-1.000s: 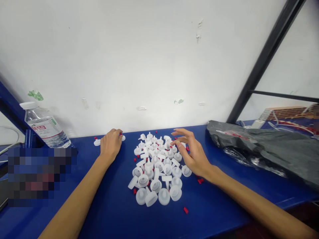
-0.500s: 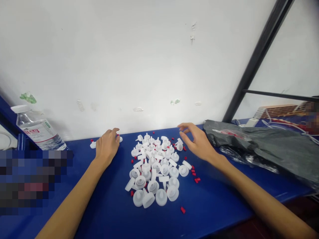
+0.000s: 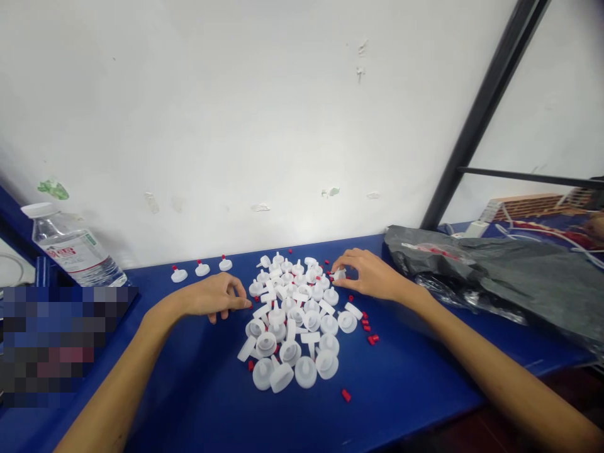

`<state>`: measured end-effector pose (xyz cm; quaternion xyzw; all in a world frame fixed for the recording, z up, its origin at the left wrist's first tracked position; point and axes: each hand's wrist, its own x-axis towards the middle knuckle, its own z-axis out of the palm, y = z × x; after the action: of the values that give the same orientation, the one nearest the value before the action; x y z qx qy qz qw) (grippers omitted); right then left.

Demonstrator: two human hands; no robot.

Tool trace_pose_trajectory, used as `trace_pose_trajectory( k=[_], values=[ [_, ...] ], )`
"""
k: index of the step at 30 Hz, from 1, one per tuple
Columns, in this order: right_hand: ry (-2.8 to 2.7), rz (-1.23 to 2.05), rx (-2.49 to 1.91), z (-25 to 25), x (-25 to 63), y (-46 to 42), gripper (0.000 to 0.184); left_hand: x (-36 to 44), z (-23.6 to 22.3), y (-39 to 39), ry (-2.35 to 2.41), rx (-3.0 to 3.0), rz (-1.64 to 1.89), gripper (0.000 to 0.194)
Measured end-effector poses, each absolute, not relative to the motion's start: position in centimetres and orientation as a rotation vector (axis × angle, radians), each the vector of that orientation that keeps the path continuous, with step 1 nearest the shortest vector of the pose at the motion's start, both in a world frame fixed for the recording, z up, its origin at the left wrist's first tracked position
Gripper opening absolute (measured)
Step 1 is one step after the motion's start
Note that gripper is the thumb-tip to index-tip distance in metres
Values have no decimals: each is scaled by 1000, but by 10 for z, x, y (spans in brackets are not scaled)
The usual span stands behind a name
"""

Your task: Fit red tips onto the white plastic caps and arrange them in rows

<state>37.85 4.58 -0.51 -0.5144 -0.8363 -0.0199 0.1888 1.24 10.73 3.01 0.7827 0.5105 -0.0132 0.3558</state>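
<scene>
- Near: stray red tip (image 3: pixel 346 395) on blue tabletop (image 3: pixel 212 402).
- Middle: heap of white caps (image 3: pixel 305 374), round-based, narrow-spouted, some upturned; more red tips (image 3: pixel 373 340) along both sides.
- Left hand (image 3: pixel 214 296): fingertips at a red tip (image 3: pixel 251 307) by heap's left edge; clamped or merely touching, impossible to say.
- Right hand (image 3: pixel 365 270): grip apparently clamped on a white cap (image 3: pixel 340 275) at heap's far right.
- Step, as judged: picking one part per hand; called for next: a sure pinch on each.
- Far left: three red-tipped caps (image 3: pixel 202 270), upright, in a row near the wall (image 3: pixel 202 207).
</scene>
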Motion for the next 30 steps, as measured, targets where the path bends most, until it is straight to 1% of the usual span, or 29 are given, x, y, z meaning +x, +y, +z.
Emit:
trace_pose_trajectory(
  k=[3,6,12,17,22,25,27,30],
  values=[
    [-2363,-60,-1449,-6,378,47,20,13,27,109,1340,2033,-22,42],
    [-2355,-37,-1413,-4,378,45,17,14,22,111,1315,2034,14,38],
    [-2204,-43,-1316,8,376,39,22,16,23,112,1257,2074,25,27],
    [-2147,-71,-1217,7,363,33,19,21,22,109,1329,2072,18,18],
    [-2090,-24,-1090,0,346,28,25,19,22,109,1427,2088,50,15],
    [-2084,-8,-1017,-2,338,24,30,17,31,107,1418,2166,229,10],
    [-2076,-11,-980,-2,334,22,31,19,39,103,1301,2170,409,8],
    [-2043,-47,-934,-1,330,18,31,32,48,92,1114,2023,614,11]
  ],
)
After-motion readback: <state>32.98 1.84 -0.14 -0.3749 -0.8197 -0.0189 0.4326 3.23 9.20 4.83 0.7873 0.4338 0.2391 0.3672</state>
